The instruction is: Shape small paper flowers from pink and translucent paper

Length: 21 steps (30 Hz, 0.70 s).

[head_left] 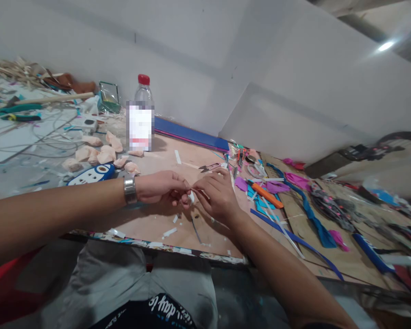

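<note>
Over the worktable point(212, 237) my two hands meet, fingertips almost touching. Between them sits a small white piece point(191, 197), like a curled bit of paper or foam. My left hand point(164, 188), with a metal watch on its wrist, is closed in a pinch on it. The fingers of my right hand point(218, 193) are also pinched together at its upper end, and their tips partly hide it. Just beyond my right hand lies a pair of small thread snips point(208, 167). Below the hands is a thin dark stick or wire point(196, 230), among white scraps point(170, 232).
A red-capped bottle point(144, 93) stands at the back, near peach-coloured lumps point(106, 154) and a blue-and-white object point(95, 173). On the right lie an orange cutter point(267, 195), blue strips point(304, 205) and coloured scraps. Green-handled pliers point(20, 108) rest far left. A wall rises behind.
</note>
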Each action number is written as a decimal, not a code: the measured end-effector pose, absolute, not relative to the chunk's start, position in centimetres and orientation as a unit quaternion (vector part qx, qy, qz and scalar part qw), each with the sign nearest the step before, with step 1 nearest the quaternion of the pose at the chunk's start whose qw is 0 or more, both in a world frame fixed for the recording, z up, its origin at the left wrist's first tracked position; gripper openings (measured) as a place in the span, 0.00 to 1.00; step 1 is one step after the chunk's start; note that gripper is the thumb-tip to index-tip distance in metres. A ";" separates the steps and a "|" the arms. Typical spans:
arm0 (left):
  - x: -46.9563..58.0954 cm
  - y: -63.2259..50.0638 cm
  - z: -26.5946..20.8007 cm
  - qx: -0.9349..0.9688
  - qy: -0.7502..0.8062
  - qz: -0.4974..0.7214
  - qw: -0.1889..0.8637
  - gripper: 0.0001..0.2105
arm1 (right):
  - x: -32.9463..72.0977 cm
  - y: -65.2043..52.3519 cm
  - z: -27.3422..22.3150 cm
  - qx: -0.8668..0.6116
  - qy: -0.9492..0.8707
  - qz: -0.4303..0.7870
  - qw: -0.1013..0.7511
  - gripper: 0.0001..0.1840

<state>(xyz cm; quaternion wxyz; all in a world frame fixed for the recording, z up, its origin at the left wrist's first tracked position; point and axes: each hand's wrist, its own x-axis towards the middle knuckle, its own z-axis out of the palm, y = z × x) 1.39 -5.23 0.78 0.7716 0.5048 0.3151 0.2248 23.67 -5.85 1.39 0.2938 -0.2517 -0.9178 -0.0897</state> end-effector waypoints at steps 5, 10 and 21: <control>1.2 -5.0 0.1 0.726 0.338 0.266 0.537 0.14 | 23.7 -5.7 1.1 -0.279 -0.915 -0.056 0.285 0.07; 0.9 -5.1 -0.7 0.891 0.354 0.255 0.124 0.09 | 23.7 -5.5 0.4 -0.284 -0.914 -0.015 0.291 0.05; 0.5 -4.7 -1.5 0.913 0.296 0.280 0.015 0.12 | 23.7 -5.4 0.0 -0.312 -0.898 0.063 0.303 0.07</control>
